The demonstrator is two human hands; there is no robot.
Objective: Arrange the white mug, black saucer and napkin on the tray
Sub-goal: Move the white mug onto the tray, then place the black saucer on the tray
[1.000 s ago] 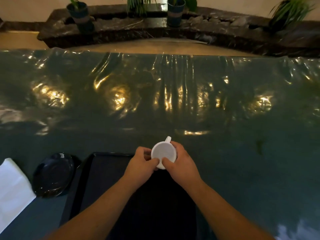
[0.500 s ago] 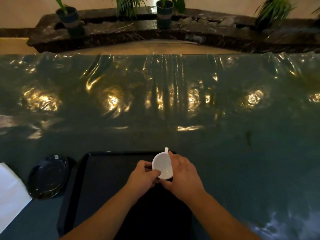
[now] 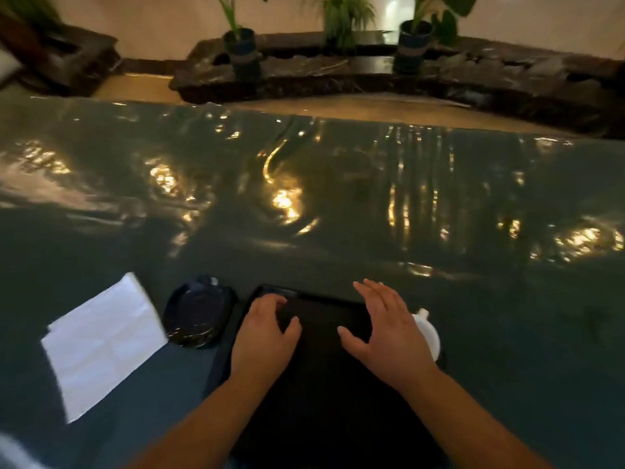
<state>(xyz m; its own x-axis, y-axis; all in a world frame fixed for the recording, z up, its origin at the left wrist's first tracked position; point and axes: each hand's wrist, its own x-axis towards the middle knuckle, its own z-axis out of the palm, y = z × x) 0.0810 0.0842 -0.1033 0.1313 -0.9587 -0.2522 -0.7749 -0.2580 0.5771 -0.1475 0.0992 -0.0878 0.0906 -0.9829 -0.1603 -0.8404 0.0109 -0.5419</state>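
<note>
Bare left hand [image 3: 265,328] and right hand [image 3: 389,328] hover spread and empty above black tray [image 3: 324,414]. White mug [image 3: 427,331] sits at its right edge; saucer [image 3: 198,314] and napkin [image 3: 101,343] wait leftward on table [image 3: 338,214], likely next.

Head view, forward-down, close over tray [image 3: 324,384].
</note>
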